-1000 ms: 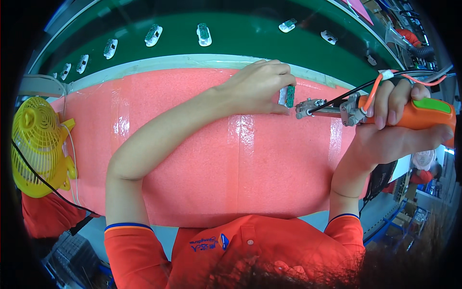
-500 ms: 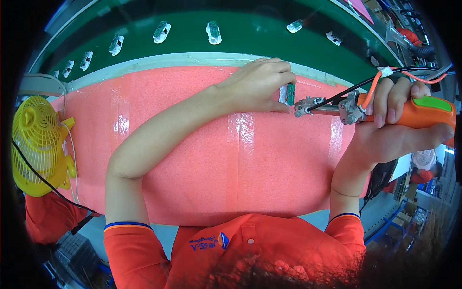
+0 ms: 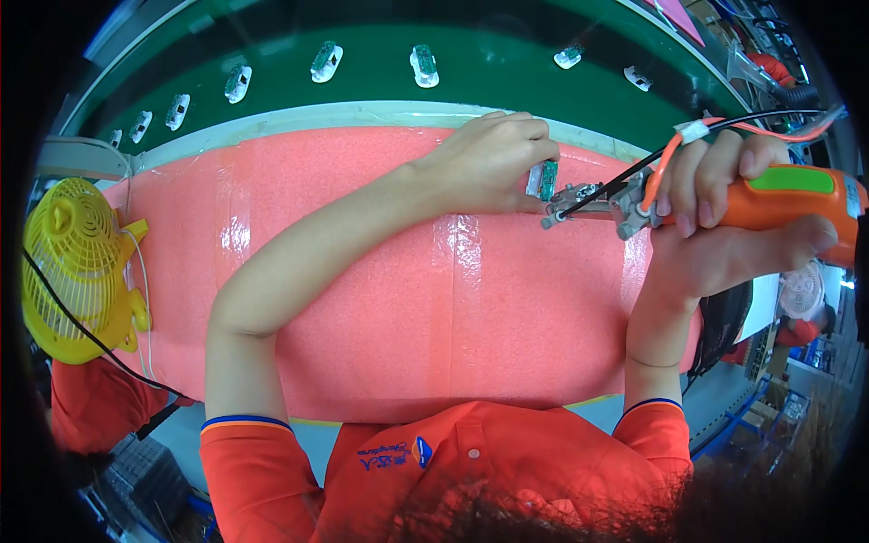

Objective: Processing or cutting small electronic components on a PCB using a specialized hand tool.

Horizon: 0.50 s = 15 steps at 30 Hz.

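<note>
My left hand (image 3: 496, 161) is closed on a small white piece with a green circuit board (image 3: 544, 181), held between thumb and fingers above the pink mat's far side. My right hand (image 3: 715, 213) wraps round the orange handle of a soldering gun (image 3: 792, 204) with a green patch on top. Its metal front end, with a bracket and a thin feed tube, points left. The gun's tip lies right beside the circuit board; I cannot tell whether they touch. An orange tube and a black cable run along the gun.
A pink foam mat (image 3: 380, 335) with strips of clear tape covers the table. Beyond it, a green conveyor belt (image 3: 489, 63) carries several white pieces with circuit boards (image 3: 424, 66). A yellow fan (image 3: 77, 271) stands at the left edge with its cord. A black bag (image 3: 724, 330) is at the right.
My right hand has moved the soldering gun slightly left, its tip closer to the circuit board. Pieces on the belt have shifted right. My left hand keeps its hold.
</note>
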{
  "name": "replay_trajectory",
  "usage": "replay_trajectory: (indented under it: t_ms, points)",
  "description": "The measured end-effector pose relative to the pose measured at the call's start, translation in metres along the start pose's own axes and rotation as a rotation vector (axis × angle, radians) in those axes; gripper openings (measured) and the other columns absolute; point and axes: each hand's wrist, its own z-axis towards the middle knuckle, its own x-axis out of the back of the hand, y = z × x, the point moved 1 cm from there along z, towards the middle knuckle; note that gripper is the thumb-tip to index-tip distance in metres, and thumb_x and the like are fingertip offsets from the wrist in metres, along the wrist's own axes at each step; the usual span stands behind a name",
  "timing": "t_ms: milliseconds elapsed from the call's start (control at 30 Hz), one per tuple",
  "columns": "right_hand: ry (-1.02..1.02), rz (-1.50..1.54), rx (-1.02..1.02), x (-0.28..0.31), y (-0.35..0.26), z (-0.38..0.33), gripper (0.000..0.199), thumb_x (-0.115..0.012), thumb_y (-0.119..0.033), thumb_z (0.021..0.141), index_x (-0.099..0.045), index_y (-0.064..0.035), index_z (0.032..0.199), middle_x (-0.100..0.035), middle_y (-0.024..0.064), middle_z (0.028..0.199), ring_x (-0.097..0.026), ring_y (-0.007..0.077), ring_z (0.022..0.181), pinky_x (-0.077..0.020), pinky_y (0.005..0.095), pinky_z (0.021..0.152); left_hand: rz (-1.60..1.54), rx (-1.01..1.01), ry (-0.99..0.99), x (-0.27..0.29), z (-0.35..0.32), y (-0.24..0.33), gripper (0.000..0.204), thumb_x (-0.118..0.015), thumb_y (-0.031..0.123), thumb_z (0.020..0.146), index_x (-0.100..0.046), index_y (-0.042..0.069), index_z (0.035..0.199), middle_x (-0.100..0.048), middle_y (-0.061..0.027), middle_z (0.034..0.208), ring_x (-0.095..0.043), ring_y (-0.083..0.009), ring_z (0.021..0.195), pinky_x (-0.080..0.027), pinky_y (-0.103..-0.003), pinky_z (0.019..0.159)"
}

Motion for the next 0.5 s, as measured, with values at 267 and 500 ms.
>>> replay_trajectory:
  t_ms: [267,500]
  points:
    - [0.055,0.088,0.024,0.017,-0.016,0.014,0.084,-0.043,-0.085,0.092,-0.064,-0.0062,0.114,-0.05,0.0006,0.066,-0.046,0.0096,0.05,-0.042,0.0226,0.049,0.236,0.013,0.247,0.008,0.01,-0.024,0.06,-0.084,0.02,0.077,-0.064,0.003,0.131,-0.066,-0.014,0.126,-0.06,-0.0314,0.114,-0.05,-0.044,0.097]
    - [-0.109,-0.065,0.073,0.065,-0.034,0.029,0.091,-0.051,-0.075,0.096,-0.045,0.0066,0.135,-0.056,0.0096,0.087,-0.056,0.0193,0.073,-0.0493,0.0288,0.067,0.359,0.387,0.17,0.067,-0.007,-0.089,0.073,-0.085,0.032,0.08,-0.059,0.004,0.142,-0.06,-0.0162,0.142,-0.055,-0.0324,0.13,-0.045,-0.043,0.112]
